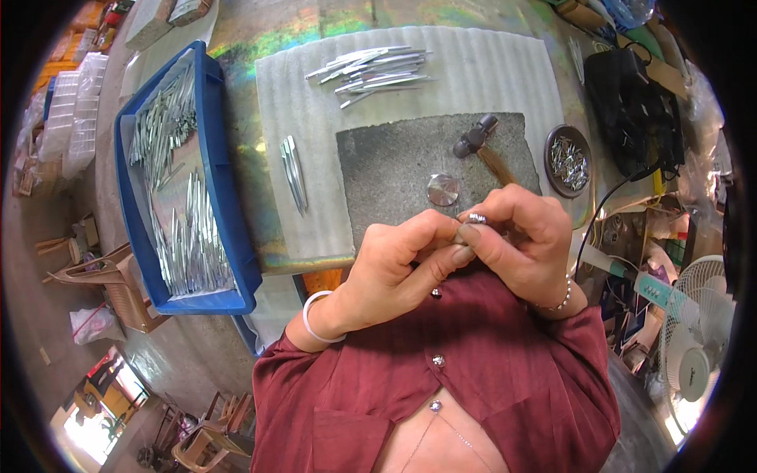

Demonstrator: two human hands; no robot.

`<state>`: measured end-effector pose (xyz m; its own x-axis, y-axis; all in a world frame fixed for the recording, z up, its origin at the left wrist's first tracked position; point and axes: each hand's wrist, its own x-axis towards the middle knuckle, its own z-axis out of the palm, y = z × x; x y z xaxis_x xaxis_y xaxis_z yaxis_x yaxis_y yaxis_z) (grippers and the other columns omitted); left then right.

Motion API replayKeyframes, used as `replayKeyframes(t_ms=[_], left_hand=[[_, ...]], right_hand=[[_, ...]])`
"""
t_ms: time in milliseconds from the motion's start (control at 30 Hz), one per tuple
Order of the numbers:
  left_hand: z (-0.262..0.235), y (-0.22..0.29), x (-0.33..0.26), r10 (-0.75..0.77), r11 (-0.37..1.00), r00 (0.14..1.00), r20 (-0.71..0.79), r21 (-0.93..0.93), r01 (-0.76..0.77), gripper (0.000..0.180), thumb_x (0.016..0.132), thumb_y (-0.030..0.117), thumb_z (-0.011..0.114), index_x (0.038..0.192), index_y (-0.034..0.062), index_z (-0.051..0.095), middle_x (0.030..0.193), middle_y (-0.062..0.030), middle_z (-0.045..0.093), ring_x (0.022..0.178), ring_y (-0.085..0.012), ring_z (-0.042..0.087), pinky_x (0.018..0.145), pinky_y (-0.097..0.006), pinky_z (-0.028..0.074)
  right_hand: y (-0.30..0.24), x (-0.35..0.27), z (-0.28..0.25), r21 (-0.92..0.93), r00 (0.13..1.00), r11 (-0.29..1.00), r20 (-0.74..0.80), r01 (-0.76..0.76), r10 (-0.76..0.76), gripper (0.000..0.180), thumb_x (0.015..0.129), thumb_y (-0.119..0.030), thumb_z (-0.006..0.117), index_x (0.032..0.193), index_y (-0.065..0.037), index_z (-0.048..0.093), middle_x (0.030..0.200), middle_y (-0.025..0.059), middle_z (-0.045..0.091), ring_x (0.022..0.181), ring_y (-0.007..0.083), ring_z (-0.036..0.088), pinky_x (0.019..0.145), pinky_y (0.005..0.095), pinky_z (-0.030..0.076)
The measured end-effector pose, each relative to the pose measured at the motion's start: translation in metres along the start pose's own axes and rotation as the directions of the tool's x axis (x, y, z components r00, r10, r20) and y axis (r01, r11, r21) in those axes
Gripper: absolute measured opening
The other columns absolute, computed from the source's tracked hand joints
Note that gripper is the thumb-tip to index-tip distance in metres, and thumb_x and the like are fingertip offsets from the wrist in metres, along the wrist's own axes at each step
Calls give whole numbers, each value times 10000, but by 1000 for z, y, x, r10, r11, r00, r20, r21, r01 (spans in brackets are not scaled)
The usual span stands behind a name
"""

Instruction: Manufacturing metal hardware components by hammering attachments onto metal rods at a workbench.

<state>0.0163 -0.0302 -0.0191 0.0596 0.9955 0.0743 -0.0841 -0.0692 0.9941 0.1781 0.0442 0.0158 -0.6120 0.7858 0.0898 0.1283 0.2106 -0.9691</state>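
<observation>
Close above the near edge of the counter [236, 47], I see both hands raised together in front of the chest. My left hand [394, 272] and right hand [524, 240] meet fingertip to fingertip, pinching a small silvery metal piece [476, 218] between them; only its shiny end shows above the fingers, and the rest is hidden by them. Both hands are closed narrowly on that piece.

Just beyond the hands lies a grey stone slab [386, 169] set on a white corrugated mat [489, 71]. On the slab, near the hands, rests a round metal disc [442, 190], and beside it a small hammer [481, 146] whose wooden handle runs toward my right hand and disappears behind it. At the slab's right sits a round dish [568, 161] of small metal bits.

Farther off on the mat is a loose heap of thin metal strips [371, 72], and two more strips [293, 173] lie left of the slab. At the left, a blue tray [229, 229] holds many such strips. A white fan [698, 347] stands at the right, well apart.
</observation>
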Motion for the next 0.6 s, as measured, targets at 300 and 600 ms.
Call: replayKeyframes(t_ms=[300, 600], left_hand=[[-7, 4, 14, -414, 903, 877, 244, -11, 429, 123, 906, 92, 591, 941, -17, 546, 727, -43, 641, 625, -67, 594, 528, -195, 457], [2, 9, 39, -569, 707, 729, 381, -227, 670, 214, 900, 170, 612, 954, -15, 520, 691, -45, 616, 510, -88, 605, 424, -184, 478]], right_hand=[[25, 1, -5, 502, 901, 758, 118, -418, 418, 102, 878, -70, 600, 797, -23, 561, 669, 2, 590, 507, 3, 451, 433, 156, 323], [46, -7, -10, 683, 840, 587, 71, -434, 538, 165, 883, -135, 594, 742, -67, 541, 599, -24, 502, 431, 10, 373, 365, 158, 273]])
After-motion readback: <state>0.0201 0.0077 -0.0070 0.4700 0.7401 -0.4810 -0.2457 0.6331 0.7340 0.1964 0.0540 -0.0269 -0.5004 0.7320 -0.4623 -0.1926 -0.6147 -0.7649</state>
